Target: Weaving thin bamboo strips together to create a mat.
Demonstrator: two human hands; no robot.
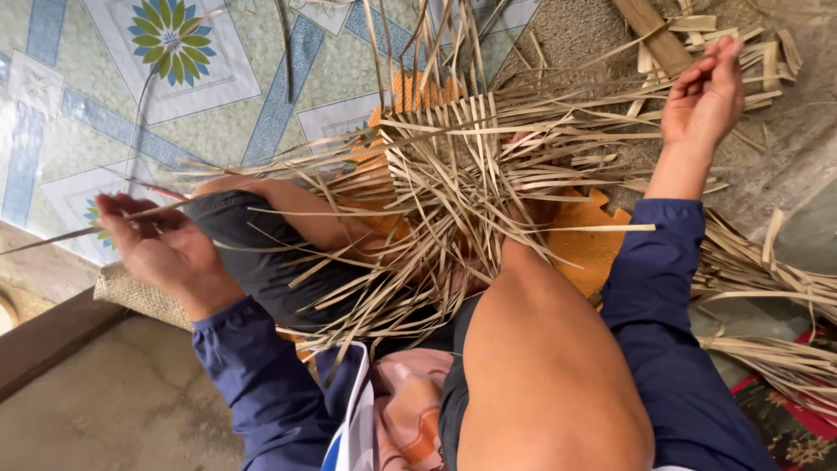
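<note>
At the left, the left hand (161, 249) pinches one long strip (52, 237) that runs out leftward over the patterned mat (78, 113). In the middle, the woven strips (462, 187) lie across the knees. Far right, the right hand (704, 96) pinches strips from the pile (741, 61).

A tangle of woven strips (453, 183) lies between the left hand (161, 249) and the right hand (706, 96), resting on the person's legs. One long strip (52, 237) runs through the left hand and out to its left. Loose strips (767, 288) lie on the floor below the right hand, and a patterned mat (105, 96) spreads beyond the left hand.
</note>
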